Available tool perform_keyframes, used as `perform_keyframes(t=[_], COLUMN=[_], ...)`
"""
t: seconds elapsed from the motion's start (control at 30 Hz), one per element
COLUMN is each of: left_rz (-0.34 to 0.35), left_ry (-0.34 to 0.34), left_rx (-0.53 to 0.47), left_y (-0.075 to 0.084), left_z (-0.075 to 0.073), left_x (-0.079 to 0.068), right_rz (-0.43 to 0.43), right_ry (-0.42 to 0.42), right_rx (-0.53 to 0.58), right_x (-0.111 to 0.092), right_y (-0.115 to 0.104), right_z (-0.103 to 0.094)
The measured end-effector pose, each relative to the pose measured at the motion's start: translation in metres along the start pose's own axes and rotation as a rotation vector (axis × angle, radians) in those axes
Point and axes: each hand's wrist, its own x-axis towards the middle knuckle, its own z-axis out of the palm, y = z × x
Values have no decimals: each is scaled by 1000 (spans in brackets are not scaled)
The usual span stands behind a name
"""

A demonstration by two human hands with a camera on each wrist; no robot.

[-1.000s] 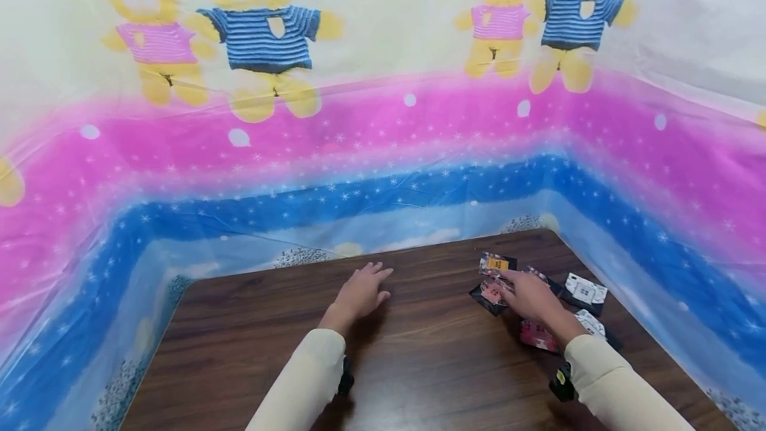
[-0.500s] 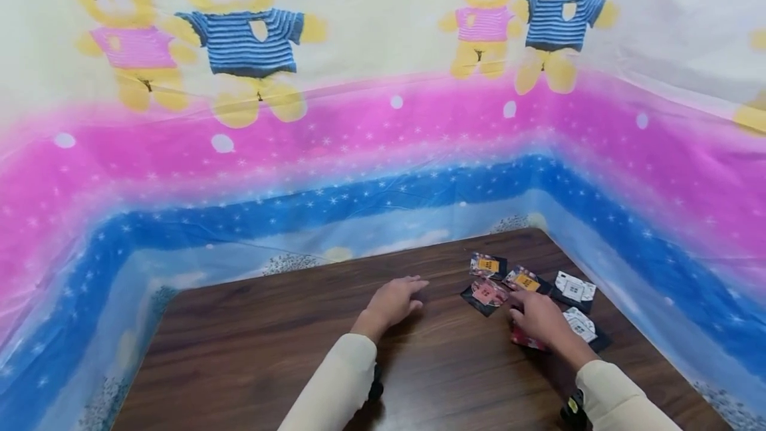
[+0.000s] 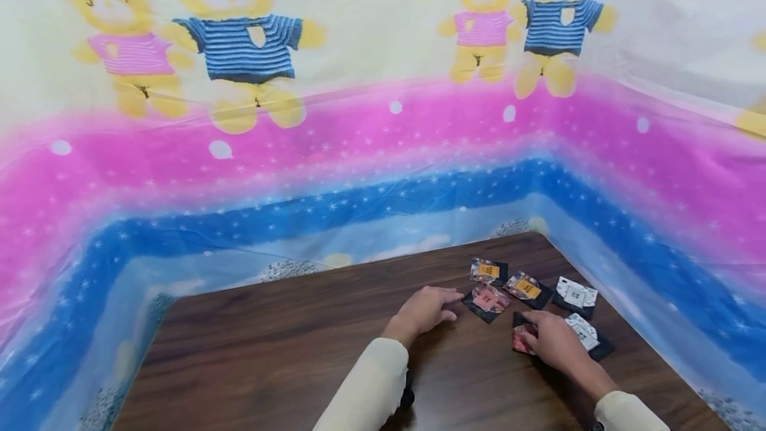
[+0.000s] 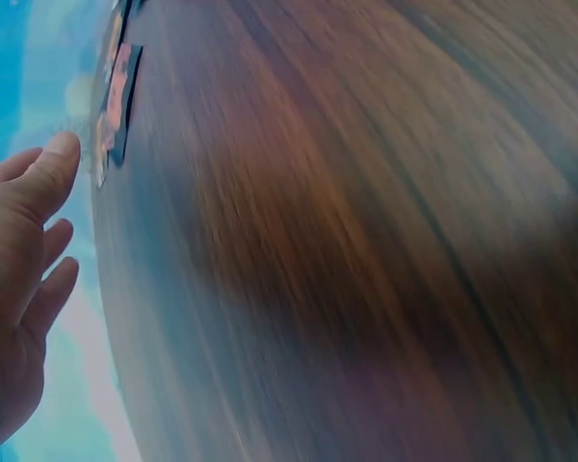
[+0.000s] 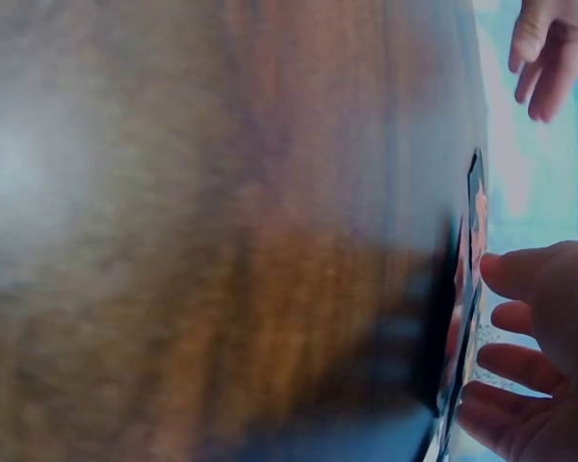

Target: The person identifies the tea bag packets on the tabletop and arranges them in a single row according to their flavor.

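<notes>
My left hand (image 3: 426, 311) reaches in from the left, fingers extended, the fingertips beside a flat packet with a pink label and black border (image 3: 487, 301). In the left wrist view the left hand (image 4: 24, 231) has nothing between its fingers. My right hand (image 3: 556, 341) lies over a red and black packet (image 3: 522, 336), covering part of it. The right wrist view shows the right hand (image 5: 544, 356) with loosely bent, spread fingers at the packets' edge; contact is hard to judge there.
Two packets with orange labels, one at the back (image 3: 487, 271) and one beside it (image 3: 528, 288), lie beyond the hands. Two white-labelled packets (image 3: 576, 294) lie to the right, near the edge of the brown wooden table (image 3: 269, 351). A bear-printed curtain (image 3: 359, 151) surrounds the table.
My left hand has moved right across the table to the pink-labelled packet. The right hand has drawn back from the pink and orange packets to the red and black one.
</notes>
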Motion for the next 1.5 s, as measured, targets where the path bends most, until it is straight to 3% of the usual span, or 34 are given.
perform_keyframes(t=[0.3,0.57,0.7,0.93,1.0,1.13,1.27,1.5], left_rz=[-9,-13,19,144,129,34,2,-42], left_ry=[-4,-47,-55,-29,-73,-163,-146,-119], left_rx=[52,78,134,207,217,251,343,452], left_y=[10,27,37,52,55,56,55,59], left_z=[11,24,27,26,29,41,51,55], left_x=[19,41,53,75,78,80,83,87], right_rz=[31,39,18,-26,-18,2,11,8], right_ry=[-31,-97,-96,-56,-64,-103,-102,-94], right_rx=[-21,-69,-76,-105,-106,-91,-86,-90], right_x=[-4,-10,-13,-11,-9,-8,-8,-7], right_y=[-7,-6,-2,-1,-2,-6,-6,-4], right_z=[12,9,7,5,4,5,7,5])
